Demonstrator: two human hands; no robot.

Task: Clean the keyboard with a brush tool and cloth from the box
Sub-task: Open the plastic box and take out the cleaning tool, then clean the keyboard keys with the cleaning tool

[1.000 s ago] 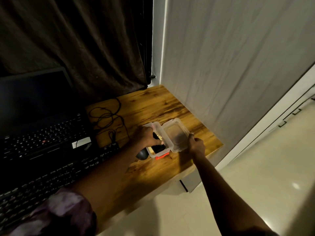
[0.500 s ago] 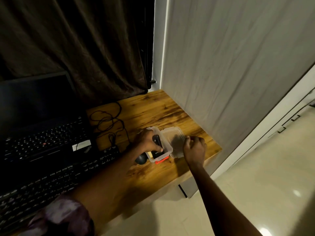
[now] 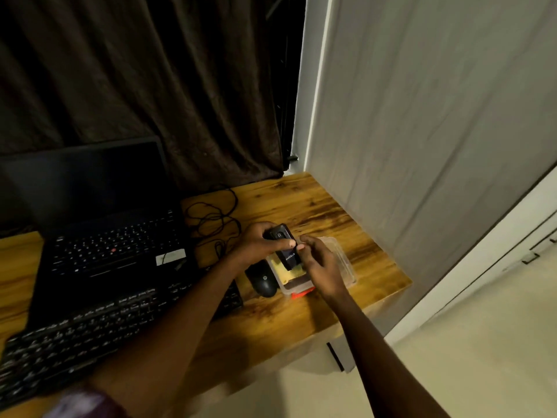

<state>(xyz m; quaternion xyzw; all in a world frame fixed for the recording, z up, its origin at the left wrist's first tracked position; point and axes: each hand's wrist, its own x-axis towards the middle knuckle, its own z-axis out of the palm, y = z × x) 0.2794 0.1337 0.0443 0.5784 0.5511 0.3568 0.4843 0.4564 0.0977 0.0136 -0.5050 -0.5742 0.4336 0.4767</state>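
Head view, dim light. Black full-size keyboard [image 3: 90, 336] lies along the near-left edge of the wooden table [image 3: 301, 321], untouched. Behind it stands an open black laptop with a dark screen [image 3: 114, 236]. A tangled black cable [image 3: 217, 218] lies toward the far edge, right of the laptop.

Left forearm crosses over the keyboard's right end. Left grip [image 3: 259, 245], a bare hand, is curled round the upper end of a black oblong brush tool [image 3: 284, 245], thumb laid across its front. The tool is tilted and held above the box, its lower end down among the contents.

Black computer mouse [image 3: 262, 282] sits just beside the box on its left.

Clear plastic box with an orange-red latch [image 3: 294, 289] stands near the right edge of the table, lid [image 3: 340, 260] folded open to the right. A yellow cloth [image 3: 289, 274] lies inside.

Right grip [image 3: 319, 263], also bare, hangs over the box with fingers curled, fingertips at the tool's right edge next to the left thumb. Whether it pinches the tool or only touches it, I cannot tell.
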